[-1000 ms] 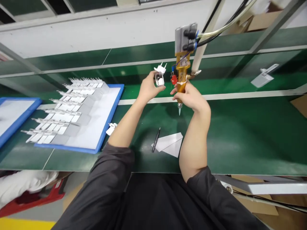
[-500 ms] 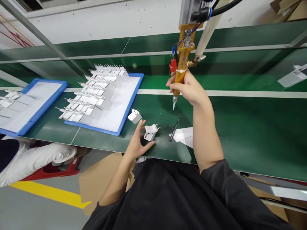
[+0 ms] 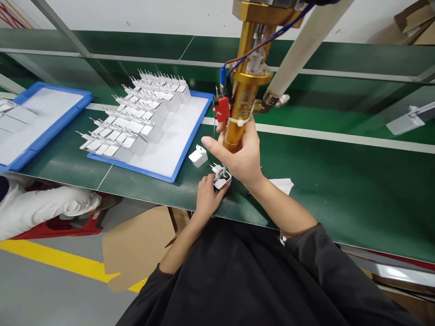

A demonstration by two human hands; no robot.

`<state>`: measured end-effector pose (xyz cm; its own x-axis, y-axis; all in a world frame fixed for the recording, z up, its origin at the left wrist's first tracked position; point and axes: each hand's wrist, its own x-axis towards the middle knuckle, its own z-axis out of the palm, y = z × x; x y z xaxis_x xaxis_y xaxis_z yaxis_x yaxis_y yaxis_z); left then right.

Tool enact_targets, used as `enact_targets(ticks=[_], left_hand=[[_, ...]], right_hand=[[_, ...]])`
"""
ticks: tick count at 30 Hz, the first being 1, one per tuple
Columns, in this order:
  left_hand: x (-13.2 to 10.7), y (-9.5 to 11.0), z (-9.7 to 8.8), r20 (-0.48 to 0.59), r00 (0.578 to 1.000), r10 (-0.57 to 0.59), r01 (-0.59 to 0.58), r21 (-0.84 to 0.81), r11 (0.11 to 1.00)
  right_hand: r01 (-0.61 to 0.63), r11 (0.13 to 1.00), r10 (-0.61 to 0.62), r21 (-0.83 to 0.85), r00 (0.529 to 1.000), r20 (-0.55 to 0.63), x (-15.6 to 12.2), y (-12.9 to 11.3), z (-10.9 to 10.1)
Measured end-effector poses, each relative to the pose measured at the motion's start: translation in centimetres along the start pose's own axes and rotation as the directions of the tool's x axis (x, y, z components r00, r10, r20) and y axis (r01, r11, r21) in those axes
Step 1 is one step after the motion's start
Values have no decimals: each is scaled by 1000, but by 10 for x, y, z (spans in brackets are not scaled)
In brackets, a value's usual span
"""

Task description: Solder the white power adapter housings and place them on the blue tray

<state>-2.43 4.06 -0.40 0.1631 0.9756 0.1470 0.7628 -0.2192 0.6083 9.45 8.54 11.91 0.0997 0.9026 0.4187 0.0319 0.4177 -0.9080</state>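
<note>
My right hand [image 3: 243, 156] is wrapped round a gold glue dispenser [image 3: 245, 93] that hangs from above, with a red switch [image 3: 222, 109] strapped to its side. Its pale nozzle points down into an open white charger housing [image 3: 222, 182] on the green bench. My left hand [image 3: 208, 195] grips that housing, fingers on its left and thumb on the near right side. The inside of the housing shows only in part. Just behind it stands another white plug charger [image 3: 198, 156], touched by neither hand.
A blue-rimmed tray [image 3: 176, 168] with rows of white plug chargers stands to the left, and a second blue tray [image 3: 44, 151] lies farther left. White paper [image 3: 282, 185] lies by my right forearm. A person's white sleeve [image 3: 50, 206] shows at lower left.
My right hand has brought the dispenser down and left, its nozzle now in the housing. My left hand has closed on the housing, which is now turned. The tweezers are now mostly hidden.
</note>
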Motion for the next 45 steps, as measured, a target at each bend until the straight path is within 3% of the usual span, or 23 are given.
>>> enact_targets(ticks=[6, 10, 19, 33, 39, 45], left_hand=[[-5, 8, -18, -9, 999, -33, 31, -146, 989], [-7, 8, -26, -119, 993, 6, -24, -151, 988], [-5, 14, -35, -165, 985, 55, -79, -148, 986], [-5, 14, -34, -145, 988, 51, -73, -153, 986], [-4, 15, -34, -146, 988, 58, -82, -162, 983], [-4, 14, -35, -119, 992, 36, -57, -184, 981]], right_hand=[[65, 994, -69, -91, 997, -44, -6, -1, 3], [79, 993, -85, -92, 994, -69, -5, -1, 3], [60, 995, -65, -82, 996, -61, -8, -1, 1], [156, 987, -158, -41, 986, -52, -7, 6, 1], [295, 955, -290, 45, 953, -91, -5, 16, 3], [280, 959, -276, 48, 959, -70, -6, 10, 5]])
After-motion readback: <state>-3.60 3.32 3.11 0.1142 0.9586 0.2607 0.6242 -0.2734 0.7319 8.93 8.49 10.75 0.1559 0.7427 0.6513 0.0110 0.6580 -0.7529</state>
